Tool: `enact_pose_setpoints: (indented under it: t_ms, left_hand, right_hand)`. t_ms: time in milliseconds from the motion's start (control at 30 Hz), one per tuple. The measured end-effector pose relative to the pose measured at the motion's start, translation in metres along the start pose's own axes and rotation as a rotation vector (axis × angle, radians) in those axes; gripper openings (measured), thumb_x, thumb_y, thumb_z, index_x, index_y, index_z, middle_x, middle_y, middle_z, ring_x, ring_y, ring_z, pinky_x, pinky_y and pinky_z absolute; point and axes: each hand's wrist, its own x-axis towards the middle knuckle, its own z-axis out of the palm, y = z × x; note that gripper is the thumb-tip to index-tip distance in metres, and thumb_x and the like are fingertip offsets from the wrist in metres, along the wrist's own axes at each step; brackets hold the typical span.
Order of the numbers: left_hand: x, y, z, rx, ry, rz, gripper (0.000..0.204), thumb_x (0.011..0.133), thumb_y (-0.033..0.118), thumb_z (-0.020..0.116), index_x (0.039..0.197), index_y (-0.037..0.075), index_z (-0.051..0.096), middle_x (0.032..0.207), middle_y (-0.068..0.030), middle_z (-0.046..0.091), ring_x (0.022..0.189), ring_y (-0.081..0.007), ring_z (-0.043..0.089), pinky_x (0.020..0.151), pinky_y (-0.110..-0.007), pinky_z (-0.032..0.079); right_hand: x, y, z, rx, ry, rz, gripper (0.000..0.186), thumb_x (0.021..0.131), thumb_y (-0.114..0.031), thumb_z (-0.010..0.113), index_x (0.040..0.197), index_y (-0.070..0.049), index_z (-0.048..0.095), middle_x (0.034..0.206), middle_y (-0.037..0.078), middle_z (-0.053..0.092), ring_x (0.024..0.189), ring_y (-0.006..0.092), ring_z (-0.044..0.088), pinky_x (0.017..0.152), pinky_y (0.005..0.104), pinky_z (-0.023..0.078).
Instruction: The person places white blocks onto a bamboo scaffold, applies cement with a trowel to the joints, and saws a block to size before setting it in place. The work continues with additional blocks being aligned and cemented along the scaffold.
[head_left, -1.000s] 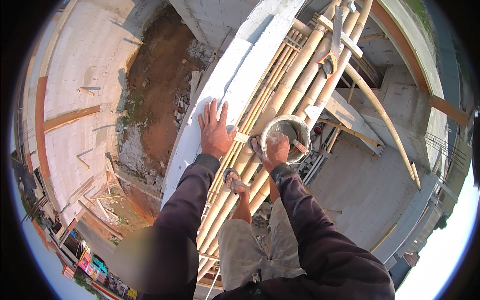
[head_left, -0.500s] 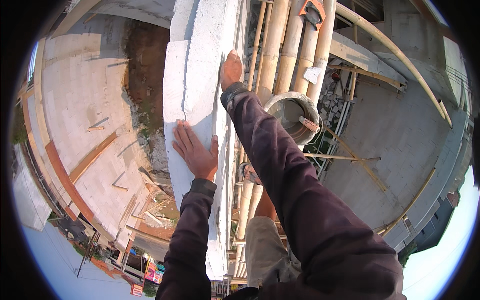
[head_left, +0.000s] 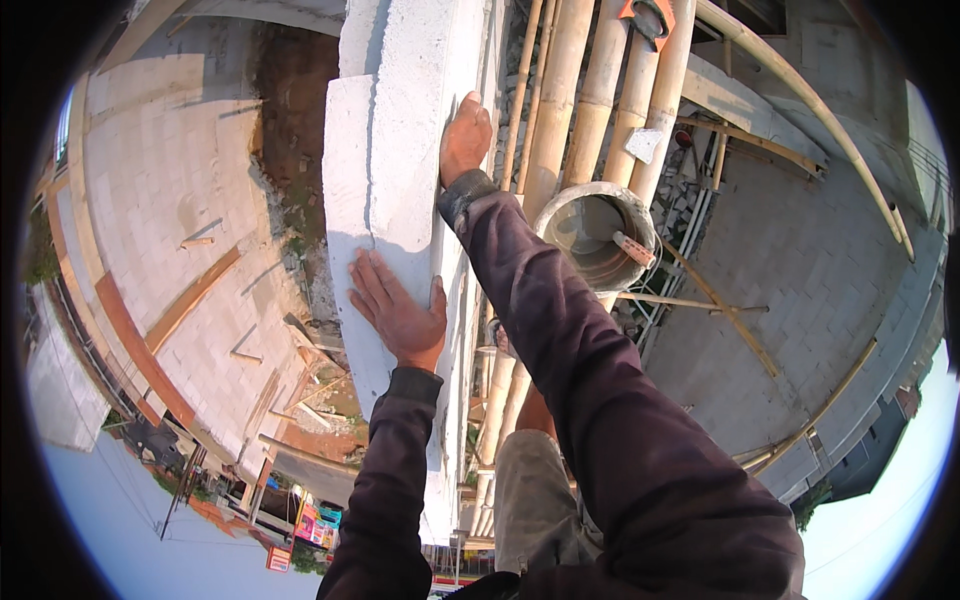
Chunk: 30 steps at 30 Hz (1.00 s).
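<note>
A white, rough-faced lightweight block (head_left: 350,170) forms part of the top of a narrow wall, in a row with other white blocks (head_left: 412,110). My left hand (head_left: 405,315) lies flat on its near part, fingers stretched out and thumb apart. Farther forward, my right hand (head_left: 466,140) is at the right edge of the row, its fingers bent over the edge and partly hidden. A dark seam runs lengthwise between the blocks.
Bamboo poles (head_left: 560,100) run along the wall's right side. On them stand a mortar bucket (head_left: 570,225) with a tool's handle (head_left: 632,248) in it, a white block fragment (head_left: 643,145) and an orange saw handle (head_left: 655,20). Block walls (head_left: 160,200) drop away on the left.
The view has shifted slightly, so the bucket and poles appear farther right. Both hands stay on the blocks in nearly the same places.
</note>
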Motion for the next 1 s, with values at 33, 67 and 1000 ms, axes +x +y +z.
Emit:
enact_pose_setpoints:
  t_ms: [33, 67, 1000]
  left_hand:
    - [0.0, 0.0, 0.0, -0.008, -0.003, 0.001, 0.096, 0.088, 0.047, 0.066, 0.156, -0.005, 0.021, 0.163, -0.0247, 0.022, 0.151, -0.0465, 0.018, 0.117, -0.065, 0.016]
    - [0.0, -0.001, -0.002, -0.014, -0.004, 0.0, 0.097, 0.088, 0.048, 0.065, 0.156, -0.005, 0.022, 0.163, -0.025, 0.021, 0.151, -0.0466, 0.018, 0.117, -0.065, 0.016]
    - [0.01, -0.023, -0.022, -0.077, -0.09, -0.031, 0.078, 0.089, 0.04, 0.068, 0.156, 0.016, 0.036, 0.165, -0.0217, 0.014, 0.151, -0.048, 0.01, 0.117, -0.07, 0.008]
  right_hand:
    - [0.001, 0.001, -0.004, -0.039, -0.041, 0.035, 0.061, 0.106, -0.049, 0.037, 0.109, 0.008, 0.059, 0.105, 0.023, 0.063, 0.097, 0.0324, 0.056, 0.093, 0.0435, 0.042]
    - [0.002, 0.002, -0.008, 0.034, -0.019, 0.042, 0.062, 0.106, -0.049, 0.037, 0.114, 0.008, 0.058, 0.109, 0.022, 0.062, 0.1, 0.0315, 0.056, 0.095, 0.0428, 0.041]
    - [-0.007, -0.127, 0.011, -0.484, -0.287, -1.252, 0.032, 0.094, -0.02, 0.06, 0.12, -0.002, 0.061, 0.127, 0.023, 0.054, 0.123, 0.0402, 0.048, 0.107, 0.0521, 0.037]
